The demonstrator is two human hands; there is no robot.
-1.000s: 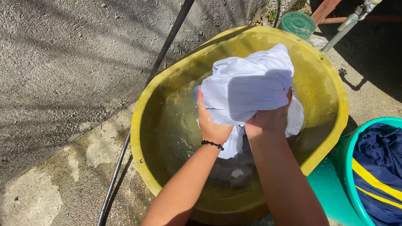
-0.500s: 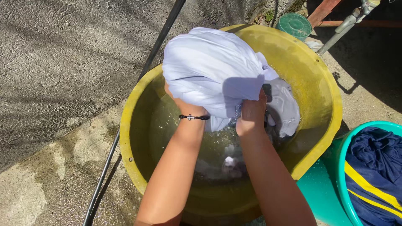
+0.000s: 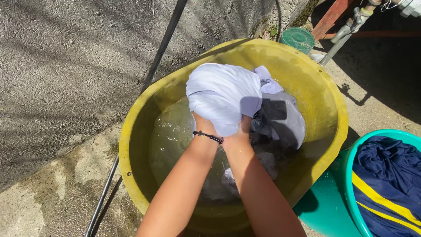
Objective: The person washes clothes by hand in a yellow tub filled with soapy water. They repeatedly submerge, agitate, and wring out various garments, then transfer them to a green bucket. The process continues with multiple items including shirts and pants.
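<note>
Cloth, white and soaked, bulges in a bundle above the water in the yellow tub. I grip its lower edge with both hands: my left hand, a black bead bracelet on its wrist, and my right hand just beside it, fingers of both closed into the fabric. More white cloth trails off to the right, down into the shadowed water. The tub stands on wet concrete ground. A black hose runs past its left side. Near the tub's right side stands a teal basin holding dark blue clothing with yellow stripes. A green lid and a metal tap pipe lie beyond the tub.
</note>
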